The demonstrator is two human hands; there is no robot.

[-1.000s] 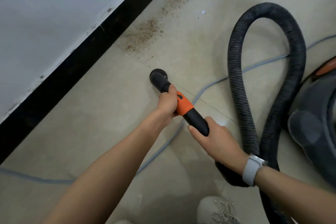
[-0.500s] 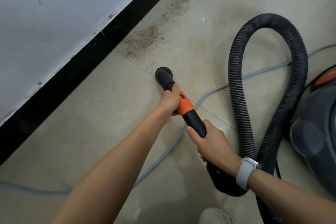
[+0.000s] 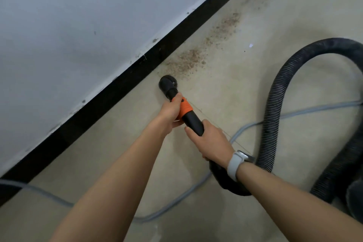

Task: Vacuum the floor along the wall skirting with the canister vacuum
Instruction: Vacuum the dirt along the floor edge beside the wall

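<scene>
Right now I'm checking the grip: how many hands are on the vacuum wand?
2. The left hand grips the wand at its orange collar, near the nozzle; the right hand grips the black section behind it.

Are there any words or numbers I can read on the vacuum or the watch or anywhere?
None can be read.
Vacuum wand: black with an orange collar, no writing shows.
Watch: only its pale band and the edge of its case show; no digits in view.
Hose, wall and skirting: only scuffs, no letters.
</scene>
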